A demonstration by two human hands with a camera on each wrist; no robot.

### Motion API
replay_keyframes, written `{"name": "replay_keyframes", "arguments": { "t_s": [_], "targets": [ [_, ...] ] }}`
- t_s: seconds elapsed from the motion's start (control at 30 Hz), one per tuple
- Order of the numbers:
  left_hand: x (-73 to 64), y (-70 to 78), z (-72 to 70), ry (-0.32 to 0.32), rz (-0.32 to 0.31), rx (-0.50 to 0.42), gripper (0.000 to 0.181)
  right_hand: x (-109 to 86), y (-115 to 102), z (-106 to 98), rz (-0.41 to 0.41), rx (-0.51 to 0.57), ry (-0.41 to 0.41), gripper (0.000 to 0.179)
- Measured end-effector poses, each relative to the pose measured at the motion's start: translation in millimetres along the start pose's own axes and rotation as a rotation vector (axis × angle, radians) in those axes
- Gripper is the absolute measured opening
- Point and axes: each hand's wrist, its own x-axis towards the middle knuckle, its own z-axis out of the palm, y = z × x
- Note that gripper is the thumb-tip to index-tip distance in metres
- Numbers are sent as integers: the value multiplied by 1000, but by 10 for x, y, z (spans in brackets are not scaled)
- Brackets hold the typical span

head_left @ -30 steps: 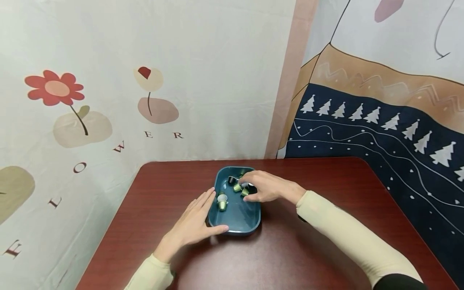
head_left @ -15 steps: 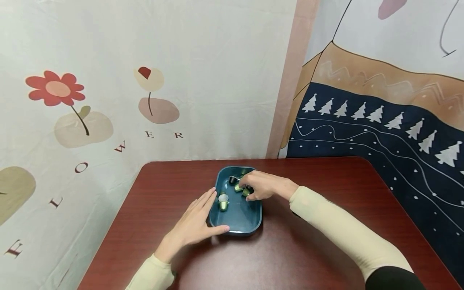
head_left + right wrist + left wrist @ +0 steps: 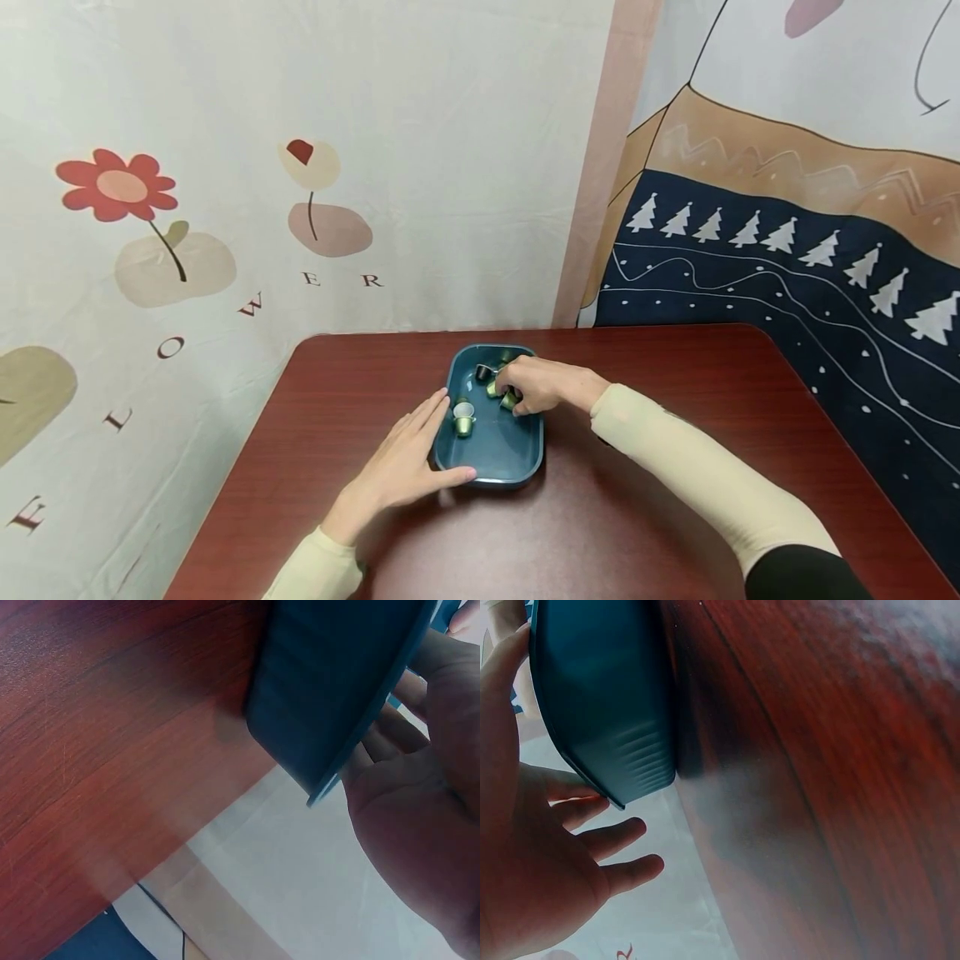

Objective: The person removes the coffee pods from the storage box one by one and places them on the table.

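Observation:
A dark blue-green tray (image 3: 491, 458) holds several small metallic cups that look like coffee capsules. One green capsule (image 3: 463, 427) lies at the tray's left, with a pale round capsule end (image 3: 463, 409) just behind it. Toward the back are a black capsule (image 3: 482, 372) and a light green one (image 3: 492, 389). My left hand (image 3: 401, 454) is spread along the near-left corner, fingertips and thumb at the rim. From the right, my right hand (image 3: 543, 385) reaches into the tray with bent fingers, beside another green capsule (image 3: 508, 402). Its fingertips are partly hidden, also in the right wrist view by the tray wall.
The tray stands on a reddish-brown wooden table (image 3: 600, 500). Behind the table hangs a pale printed cloth (image 3: 450, 167) with flowers and letters. To the right is a dark blue cloth (image 3: 720, 275) with white trees.
My right hand has shifted slightly toward the near side of the tray, its fingers bending more among the capsules. My left hand keeps its place at the rim.

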Motion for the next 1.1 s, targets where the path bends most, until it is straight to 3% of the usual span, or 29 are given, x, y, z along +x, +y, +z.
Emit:
{"name": "replay_keyframes", "arguments": {
  "t_s": [0.57,0.9,1.1],
  "targets": [
    [6,-14,-11,-8,7,-1,124,85,-14,51,13,-32,-49,32],
    [6,-7,-13,-3,18,11,123,104,-13,53,-24,-67,-39,22],
    [0,-6,-19,-6,13,5,125,83,-5,44,-11,-2,-26,25]
  ]
}}
